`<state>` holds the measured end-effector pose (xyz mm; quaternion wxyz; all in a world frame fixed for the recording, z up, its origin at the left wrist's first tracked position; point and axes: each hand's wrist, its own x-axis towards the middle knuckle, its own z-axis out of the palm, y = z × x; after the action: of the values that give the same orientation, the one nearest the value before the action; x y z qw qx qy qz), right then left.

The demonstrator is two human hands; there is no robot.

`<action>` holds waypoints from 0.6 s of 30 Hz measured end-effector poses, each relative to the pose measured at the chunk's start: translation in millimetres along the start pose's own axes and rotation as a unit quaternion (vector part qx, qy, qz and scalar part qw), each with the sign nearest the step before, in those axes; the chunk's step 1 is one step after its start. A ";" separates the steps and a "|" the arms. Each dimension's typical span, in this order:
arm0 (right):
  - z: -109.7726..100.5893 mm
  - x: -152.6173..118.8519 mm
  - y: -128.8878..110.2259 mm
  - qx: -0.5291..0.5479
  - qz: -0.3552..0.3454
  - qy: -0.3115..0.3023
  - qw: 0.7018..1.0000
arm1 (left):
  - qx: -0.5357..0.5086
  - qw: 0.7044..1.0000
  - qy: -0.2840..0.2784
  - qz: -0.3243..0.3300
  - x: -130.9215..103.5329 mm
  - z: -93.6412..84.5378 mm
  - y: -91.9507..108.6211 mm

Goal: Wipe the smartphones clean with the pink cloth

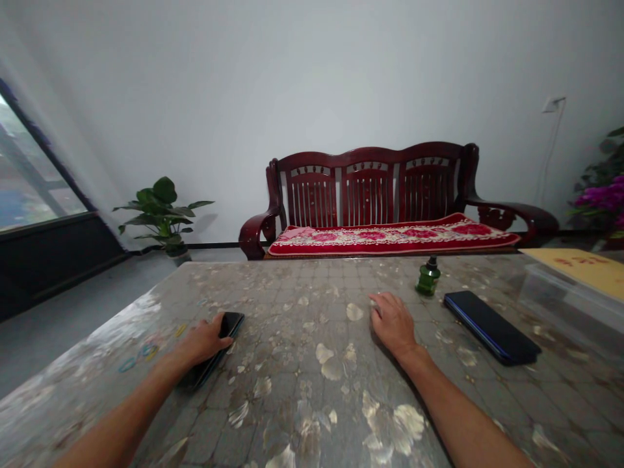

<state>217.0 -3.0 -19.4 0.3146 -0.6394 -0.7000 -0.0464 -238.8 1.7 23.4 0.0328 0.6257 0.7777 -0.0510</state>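
Note:
My left hand (203, 341) lies over a dark smartphone (231, 322) on the left of the table. Its thumb is at the phone's right edge and its fingers reach across the top, gripping it. The hand and wrist cover much of the phone. On the bare tabletop near the middle right rests my right hand (392, 320), fingers loosely bent and partly apart, with nothing seen in it. Closest to that hand are a small green bottle with a black top (428, 278) and a dark, flat, phone-like slab with a blue edge (490, 326).
Several coloured rubber bands (146, 351) lie left of my left hand. A clear plastic box (568, 302) with a yellow sheet (575, 263) on top stands at the right. Beyond the patterned table (292, 403) is a red wooden bench (368, 195); a potted plant (166, 214) stands left.

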 end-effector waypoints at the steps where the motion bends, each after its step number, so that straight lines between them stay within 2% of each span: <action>1: -3.0 1.0 3.4 -0.010 0.014 0.010 1.000 | 0.006 1.000 0.001 0.002 -0.8 -0.3 0.8; 5: -9.3 4.3 18.0 -0.038 0.067 0.035 0.996 | 0.001 1.000 0.008 0.011 -5.2 -5.2 3.6; 8: -7.5 5.4 25.7 -0.049 0.086 0.035 0.994 | -0.043 0.999 -0.007 0.000 -6.2 -17.6 2.6; 11: -3.3 6.7 29.2 -0.056 0.097 0.017 0.994 | -0.121 0.992 -0.029 -0.015 -8.0 -37.9 0.2; 12: -2.0 7.5 29.7 -0.060 0.100 0.009 0.993 | -0.186 0.981 -0.047 -0.014 -9.8 -45.0 0.5; 14: -0.3 9.5 30.3 -0.065 0.105 -0.009 0.992 | -0.348 0.932 -0.100 -0.014 -15.6 -56.6 4.8; 16: 0.1 11.8 30.7 -0.066 0.107 -0.026 0.992 | -0.487 0.855 -0.177 -0.006 -23.1 -61.7 15.6; 18: -0.8 14.0 31.0 -0.066 0.105 -0.038 0.992 | -0.571 0.777 -0.264 0.020 -30.0 -59.8 32.5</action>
<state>246.1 14.3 -22.2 0.2483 -0.7301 -0.6356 -0.0350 -199.9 -13.4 85.0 0.5888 0.4700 0.6122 0.2401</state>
